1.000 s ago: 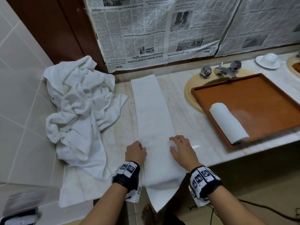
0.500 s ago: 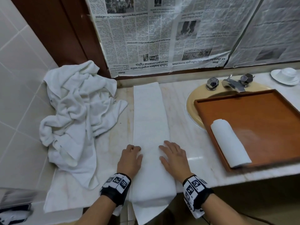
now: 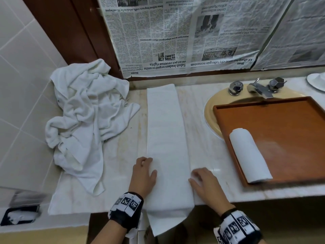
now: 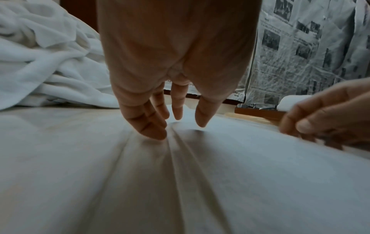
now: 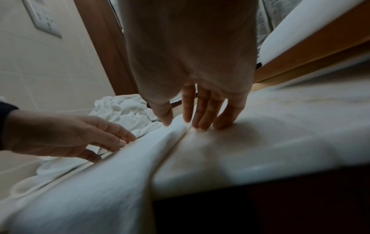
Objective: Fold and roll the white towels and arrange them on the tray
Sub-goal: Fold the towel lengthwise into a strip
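A long folded white towel (image 3: 167,138) lies lengthwise on the marble counter (image 3: 207,143), its near end hanging over the front edge. My left hand (image 3: 144,171) rests with straight fingers on the towel's left edge; its fingertips (image 4: 160,134) press the cloth. My right hand (image 3: 202,180) lies flat at the towel's right edge, fingers (image 5: 202,123) on the counter beside the fold. A rolled white towel (image 3: 249,155) lies on the brown wooden tray (image 3: 284,120) at the right.
A crumpled pile of white towels (image 3: 84,120) fills the counter's left end against the tiled wall. The tray sits over a yellow sink (image 3: 211,110) with a chrome faucet (image 3: 258,88). A white cup and saucer (image 3: 317,81) stand far right. Newspaper (image 3: 175,32) covers the back wall.
Both hands lay flat on the towel half a second ago; they have since slid apart to its left and right edges. The head view has tilted and moved closer.
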